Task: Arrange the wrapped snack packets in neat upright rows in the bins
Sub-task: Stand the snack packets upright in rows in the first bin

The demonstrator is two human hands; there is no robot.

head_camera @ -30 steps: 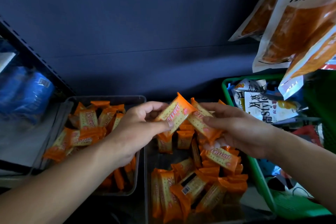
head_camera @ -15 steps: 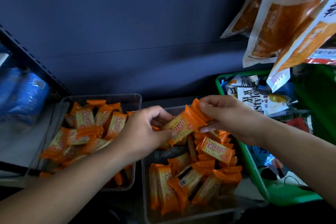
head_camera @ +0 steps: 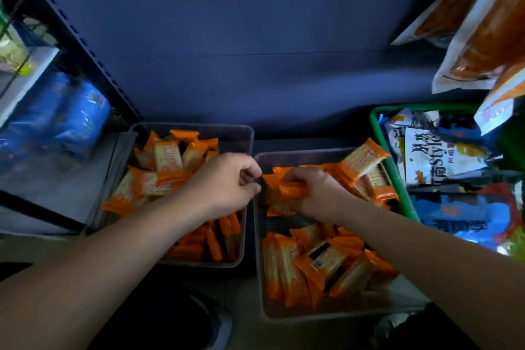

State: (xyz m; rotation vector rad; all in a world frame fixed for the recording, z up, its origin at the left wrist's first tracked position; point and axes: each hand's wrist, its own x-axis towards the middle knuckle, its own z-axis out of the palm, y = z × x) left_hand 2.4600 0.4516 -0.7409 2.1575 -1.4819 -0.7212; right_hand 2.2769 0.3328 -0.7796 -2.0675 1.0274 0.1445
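Dark blue back panel (head_camera: 255, 37) is standing behind the right bin (head_camera: 301, 157), which is serving as reference throughout. Large orange hanging pouches (head_camera: 488, 37) are dangling above and to the right of it. The green basket (head_camera: 426, 107) of mixed bags is sitting just beside its right wall. Blue packs (head_camera: 71, 119) are lying well off to its left, beyond the left bin (head_camera: 199, 128), which is sitting just beside it. The change: a second ago both hands were raised over the right bin with packets between them. Now both are coming down to it. The right hand (head_camera: 315, 193) is reaching into its far half, fingers curling round an orange packet (head_camera: 292, 190) and pressing it toward the others there. The left hand (head_camera: 227, 185) is no longer sharing that packet. It is hovering at the bin's far left corner with fingers curled and thumb close. I cannot tell whether it is pinching the rim or nothing at all. Judging from this, the packet is being seated, not sorted in the air, so a far row is probably starting. Much is remaining. One propped packet (head_camera: 365, 160) is leaning out at the bin's far right corner. The near packets (head_camera: 281, 264) are standing only roughly on edge. The heap (head_camera: 159, 179) in the left bin is still lying jumbled.
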